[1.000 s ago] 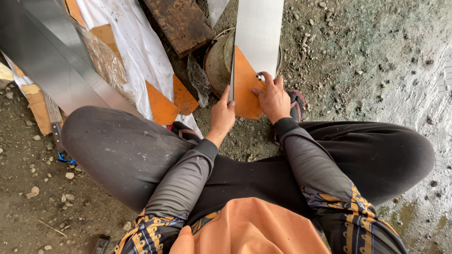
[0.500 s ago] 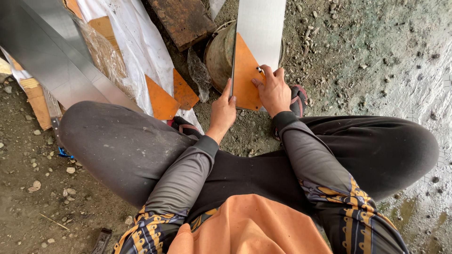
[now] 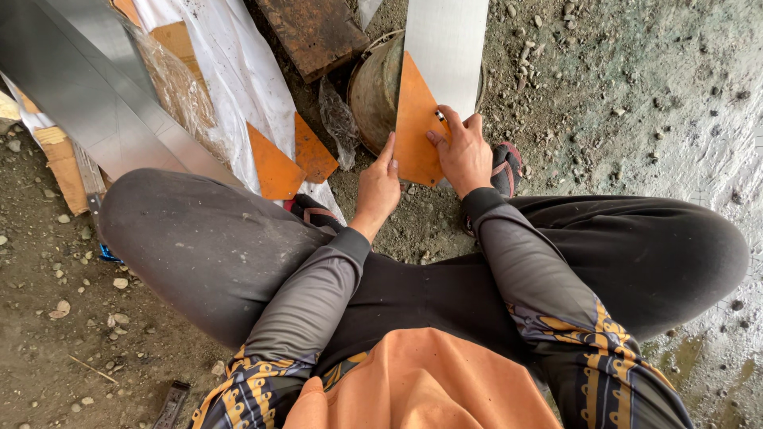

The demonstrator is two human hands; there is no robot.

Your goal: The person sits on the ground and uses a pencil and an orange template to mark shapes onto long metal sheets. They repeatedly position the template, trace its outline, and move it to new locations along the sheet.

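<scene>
I am squatting over dirt ground. A long grey metal strip (image 3: 449,44) lies across a rusty round bucket (image 3: 373,91), with an orange triangular template (image 3: 415,119) laid on its near end. My left hand (image 3: 378,187) presses its fingers against the left edge of the orange template. My right hand (image 3: 462,152) rests on the template's right side and pinches a small marking tool (image 3: 439,116) at its edge.
Two more orange triangles (image 3: 292,159) lie on white plastic sheeting (image 3: 238,71) to the left. Long grey metal strips (image 3: 87,95) slant across the upper left. A rusty plate (image 3: 314,32) sits above the bucket. Gravel and wet ground spread to the right.
My right hand has slid a little up the template's right edge with the marking tool. My left hand stays against the left edge.
</scene>
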